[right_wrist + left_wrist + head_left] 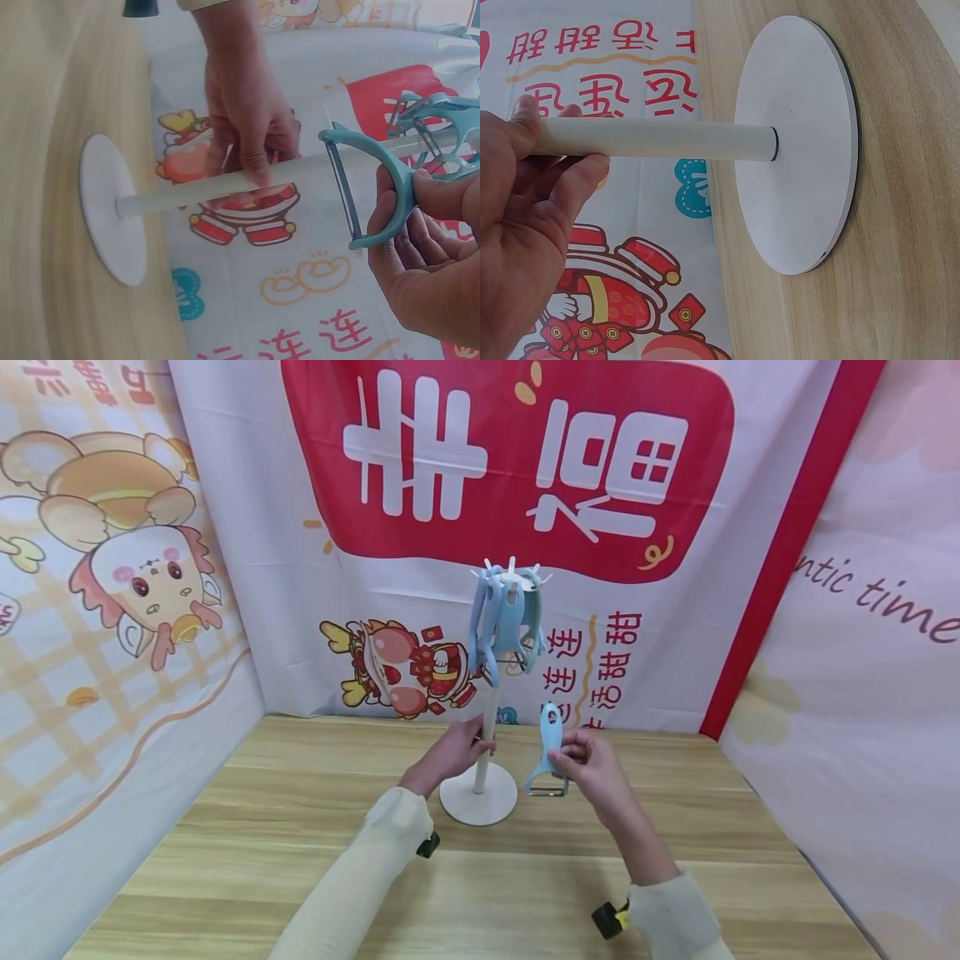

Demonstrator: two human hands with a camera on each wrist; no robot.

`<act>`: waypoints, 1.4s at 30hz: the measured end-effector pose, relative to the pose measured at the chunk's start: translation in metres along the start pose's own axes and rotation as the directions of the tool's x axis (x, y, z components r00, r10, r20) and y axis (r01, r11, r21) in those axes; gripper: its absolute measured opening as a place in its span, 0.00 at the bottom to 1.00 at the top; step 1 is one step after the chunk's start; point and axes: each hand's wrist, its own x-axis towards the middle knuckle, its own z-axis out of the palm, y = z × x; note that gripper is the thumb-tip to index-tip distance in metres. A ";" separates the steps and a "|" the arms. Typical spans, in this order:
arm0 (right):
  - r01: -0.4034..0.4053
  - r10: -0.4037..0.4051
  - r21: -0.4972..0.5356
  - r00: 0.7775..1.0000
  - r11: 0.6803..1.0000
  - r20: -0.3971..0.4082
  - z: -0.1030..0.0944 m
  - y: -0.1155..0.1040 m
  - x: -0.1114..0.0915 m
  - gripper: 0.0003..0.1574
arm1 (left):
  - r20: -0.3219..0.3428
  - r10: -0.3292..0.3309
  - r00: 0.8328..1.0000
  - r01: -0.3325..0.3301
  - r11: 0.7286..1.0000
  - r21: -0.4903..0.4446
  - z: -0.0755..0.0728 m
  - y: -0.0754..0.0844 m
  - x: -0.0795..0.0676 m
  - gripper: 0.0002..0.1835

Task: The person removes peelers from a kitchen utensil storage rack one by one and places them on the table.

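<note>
A white stand has a round base (480,812) on the table and an upright pole (667,140). My left hand (453,748) grips the pole partway up, thumb and fingers around it in the left wrist view. Several blue peelers (512,614) hang from the white hooks at the top of the stand. To the right of the pole, my right hand (596,768) pinches a light blue peeler (403,187) between thumb and fingers. Its handle points up, its metal blade (547,792) down. It is apart from the stand.
The wood-grain table (300,852) reaches back to a printed cloth backdrop (405,585). Printed cloth walls stand at left (150,693) and right (847,710). Small black devices (609,920) sit at both wrists.
</note>
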 end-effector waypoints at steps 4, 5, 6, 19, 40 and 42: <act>-0.034 0.034 0.007 0.999 0.999 -0.006 0.000 0.006 -0.001 0.15 | -0.001 -0.004 1.000 0.004 1.000 -0.002 0.000 0.000 0.000 0.07; -0.041 0.041 0.006 0.999 0.999 -0.007 0.000 0.008 -0.001 0.15 | -0.001 -0.005 1.000 0.005 1.000 -0.003 0.000 0.000 0.000 0.07; -0.047 0.047 0.004 0.999 0.999 -0.005 -0.001 0.009 -0.001 0.15 | 0.000 -0.005 1.000 0.005 1.000 -0.004 0.000 0.000 0.000 0.07; -0.117 0.117 -0.004 0.993 0.993 -0.007 0.000 0.038 -0.005 0.15 | -0.008 0.007 1.000 -0.007 1.000 0.014 0.001 0.001 -0.001 0.07; -0.125 0.125 -0.046 0.992 0.991 -0.003 0.004 0.069 -0.009 0.10 | -0.003 0.002 1.000 -0.002 1.000 -0.018 0.001 -0.001 0.000 0.07; -0.123 0.122 -0.065 0.992 0.990 -0.006 0.003 0.073 -0.009 0.10 | -0.001 0.001 1.000 -0.001 1.000 -0.016 0.001 -0.001 0.001 0.08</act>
